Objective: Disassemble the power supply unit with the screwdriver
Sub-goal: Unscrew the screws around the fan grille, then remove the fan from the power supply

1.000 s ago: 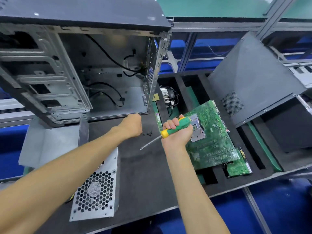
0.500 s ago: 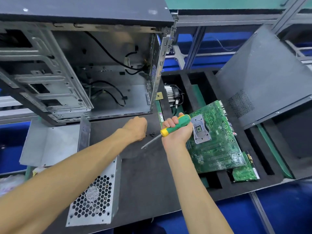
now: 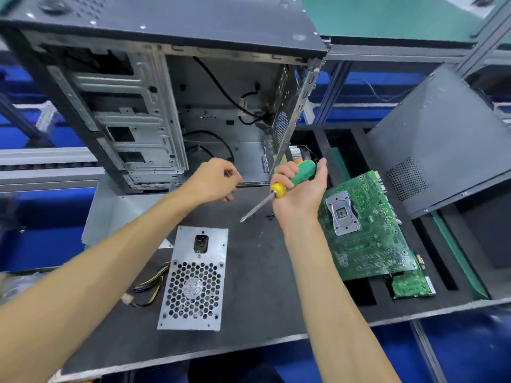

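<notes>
The right hand (image 3: 300, 193) grips the green-and-yellow-handled screwdriver (image 3: 286, 183), fingers curled round the handle, its metal shaft slanting down-left with the tip just above the dark table (image 3: 257, 275). The left hand (image 3: 214, 182) hovers beside it, fingers curled; whether it holds anything cannot be told. A few small black screws (image 3: 269, 216) lie near the screwdriver tip. Nearer the person, the grey metal power supply unit (image 3: 195, 280) with its honeycomb fan grille lies flat, its coloured wires (image 3: 149, 286) trailing left. Behind the hands stands the open grey computer case (image 3: 154, 111); a green motherboard (image 3: 365, 228) lies to the right.
</notes>
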`<state>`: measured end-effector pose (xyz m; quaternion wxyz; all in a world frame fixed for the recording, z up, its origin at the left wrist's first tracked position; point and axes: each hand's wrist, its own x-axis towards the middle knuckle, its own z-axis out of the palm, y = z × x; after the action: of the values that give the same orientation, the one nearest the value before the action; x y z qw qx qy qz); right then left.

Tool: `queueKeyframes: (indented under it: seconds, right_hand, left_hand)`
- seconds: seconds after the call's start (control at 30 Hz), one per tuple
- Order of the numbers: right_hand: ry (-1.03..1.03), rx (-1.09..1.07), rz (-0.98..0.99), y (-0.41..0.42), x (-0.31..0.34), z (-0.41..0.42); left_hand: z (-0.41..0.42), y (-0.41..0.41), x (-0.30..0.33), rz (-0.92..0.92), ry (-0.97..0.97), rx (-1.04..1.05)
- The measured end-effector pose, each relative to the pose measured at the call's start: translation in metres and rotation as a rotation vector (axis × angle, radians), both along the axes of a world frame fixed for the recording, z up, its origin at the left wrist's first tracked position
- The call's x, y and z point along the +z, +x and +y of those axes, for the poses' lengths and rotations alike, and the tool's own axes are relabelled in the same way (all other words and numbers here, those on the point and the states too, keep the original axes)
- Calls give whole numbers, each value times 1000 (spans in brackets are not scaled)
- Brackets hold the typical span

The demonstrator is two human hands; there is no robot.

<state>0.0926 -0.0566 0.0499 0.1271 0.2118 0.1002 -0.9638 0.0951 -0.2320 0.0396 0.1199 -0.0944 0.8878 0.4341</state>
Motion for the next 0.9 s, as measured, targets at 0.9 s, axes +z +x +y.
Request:
queueKeyframes:
  seconds: [0.9]
  right_hand:
    - [2160,780,360,144,1,-47]
  left_hand:
    - [-57,170,-12,42,246,-18]
